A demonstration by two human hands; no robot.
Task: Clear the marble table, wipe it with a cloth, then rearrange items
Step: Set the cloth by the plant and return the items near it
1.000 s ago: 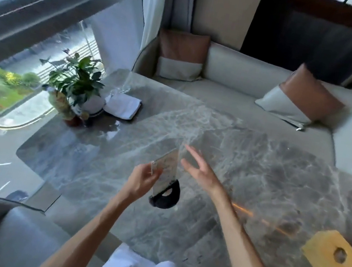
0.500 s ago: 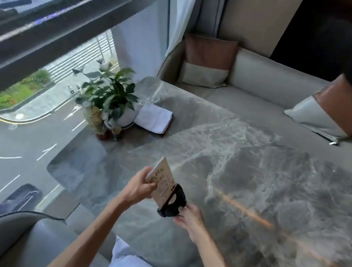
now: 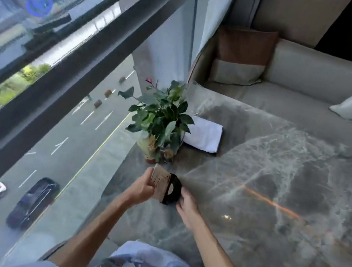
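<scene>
A beige card sign in a black round-edged stand [image 3: 163,187] is near the left edge of the grey marble table [image 3: 278,186]. My left hand [image 3: 142,190] grips the card's left side. My right hand [image 3: 188,207] touches the black base from the right, fingers curled against it. Just beyond the sign stands a leafy potted plant [image 3: 160,121]. A folded white cloth [image 3: 203,137] lies flat on the table to the right of the plant.
A pale sofa [image 3: 310,72] with brown-and-grey cushions [image 3: 240,55] runs along the table's far side. A large window [image 3: 53,64] on the left looks down on a street with cars. The table's left edge lies close to the glass.
Both hands carried the card sign left and farther away, close up to the plant. My right hand, open one second ago, has come onto the black base. The view swung left.
</scene>
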